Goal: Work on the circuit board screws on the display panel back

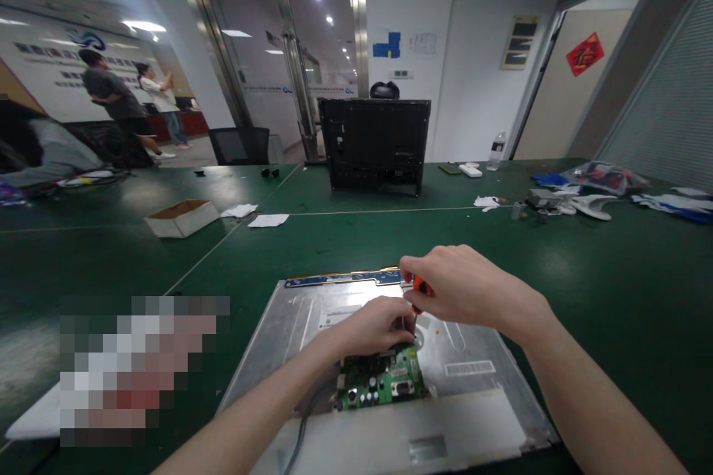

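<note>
My right hand (460, 282) is closed round the orange handle of a screwdriver (422, 286), which points down at the upper right corner of a green circuit board (384, 384). My left hand (376, 325) rests over the board's upper edge, its fingers curled together by the screwdriver's tip. Whatever those fingers pinch, if anything, is hidden. The board sits on the metal back of a flat display panel (473, 345), which lies on the table. Along the panel's far edge runs a narrow blue circuit strip (334, 279). A grey cable (301, 430) leads off to the board's left.
On the green table (557, 260) a black monitor casing (379, 148) stands upright at the back. An open cardboard box (183, 219) and papers (268, 220) lie to the left. Metal parts (546, 199) and plastic bags (604, 177) are at the right. Other people are at the far left.
</note>
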`<state>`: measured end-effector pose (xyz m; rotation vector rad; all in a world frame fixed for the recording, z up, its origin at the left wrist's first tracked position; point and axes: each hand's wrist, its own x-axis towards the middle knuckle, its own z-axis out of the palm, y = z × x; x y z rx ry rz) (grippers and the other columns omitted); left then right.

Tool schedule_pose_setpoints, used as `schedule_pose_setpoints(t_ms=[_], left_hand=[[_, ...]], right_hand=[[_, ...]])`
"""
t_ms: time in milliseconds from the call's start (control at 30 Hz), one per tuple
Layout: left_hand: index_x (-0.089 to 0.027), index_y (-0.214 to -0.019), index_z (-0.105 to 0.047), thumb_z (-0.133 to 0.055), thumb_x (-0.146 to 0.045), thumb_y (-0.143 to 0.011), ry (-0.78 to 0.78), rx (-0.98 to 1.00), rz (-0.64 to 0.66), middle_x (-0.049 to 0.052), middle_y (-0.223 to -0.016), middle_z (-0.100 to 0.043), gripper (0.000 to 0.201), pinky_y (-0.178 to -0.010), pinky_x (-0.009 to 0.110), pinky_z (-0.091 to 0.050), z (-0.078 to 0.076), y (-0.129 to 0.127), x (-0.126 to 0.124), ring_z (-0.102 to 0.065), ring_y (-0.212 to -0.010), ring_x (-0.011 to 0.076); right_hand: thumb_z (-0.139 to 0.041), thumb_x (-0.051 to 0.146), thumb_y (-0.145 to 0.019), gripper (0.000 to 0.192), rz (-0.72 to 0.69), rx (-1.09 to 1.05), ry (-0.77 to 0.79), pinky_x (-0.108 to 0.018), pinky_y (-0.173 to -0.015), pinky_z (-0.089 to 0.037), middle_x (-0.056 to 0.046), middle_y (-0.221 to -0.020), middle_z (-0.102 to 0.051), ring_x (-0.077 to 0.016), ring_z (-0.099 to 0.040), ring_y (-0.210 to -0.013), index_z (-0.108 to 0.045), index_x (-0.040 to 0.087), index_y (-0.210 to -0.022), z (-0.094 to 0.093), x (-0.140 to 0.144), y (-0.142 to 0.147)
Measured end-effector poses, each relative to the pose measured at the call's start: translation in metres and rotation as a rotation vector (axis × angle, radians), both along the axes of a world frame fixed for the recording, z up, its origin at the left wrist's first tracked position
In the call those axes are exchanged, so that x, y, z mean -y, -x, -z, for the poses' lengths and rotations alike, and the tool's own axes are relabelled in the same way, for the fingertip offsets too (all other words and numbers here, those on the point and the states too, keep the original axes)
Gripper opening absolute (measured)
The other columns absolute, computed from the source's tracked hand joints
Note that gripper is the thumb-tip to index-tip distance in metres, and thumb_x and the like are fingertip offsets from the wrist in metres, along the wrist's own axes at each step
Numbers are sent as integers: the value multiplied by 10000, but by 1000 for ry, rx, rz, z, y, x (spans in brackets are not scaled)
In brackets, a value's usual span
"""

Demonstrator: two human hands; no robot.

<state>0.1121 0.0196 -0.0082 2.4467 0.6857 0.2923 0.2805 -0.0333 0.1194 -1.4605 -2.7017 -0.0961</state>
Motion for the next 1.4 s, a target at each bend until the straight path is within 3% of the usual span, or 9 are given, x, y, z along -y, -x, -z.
schedule_pose_setpoints(t_ms=[567,900,1200,1400], left_hand=[[-160,-781,-653,-710,-68,-759,12,3,3,-7,-770,-664,110,-654,218,-425,3,-1,-1,-606,-732,160],[-155,-812,-659,-700,-47,-747,68,30,25,3,-814,-677,133,-687,230,-452,5,-1,-4,-618,-777,176],[-150,-806,-673,-668,-23,-754,72,10,10,5,-791,-673,137,-682,234,-440,0,-1,-1,-619,-756,174],[-153,-798,-682,-655,5,-744,75,34,28,8,-807,-683,169,-704,234,-446,1,0,-1,-626,-779,178]], right_hand=[[-541,298,-872,161,16,16,11,-275,-510,-274,-41,-790,-703,-199,-640,-679,-626,211,-977,1,1,-1],[-552,239,-831,150,-43,-14,45,-283,-532,-307,-36,-884,-696,-191,-633,-744,-570,201,-974,0,4,-2],[-537,251,-847,132,-12,9,0,-281,-493,-233,-38,-815,-702,-199,-632,-686,-585,199,-959,2,0,1],[-546,325,-873,152,28,38,-3,-284,-494,-248,-40,-781,-694,-210,-640,-670,-595,205,-953,1,0,3]])
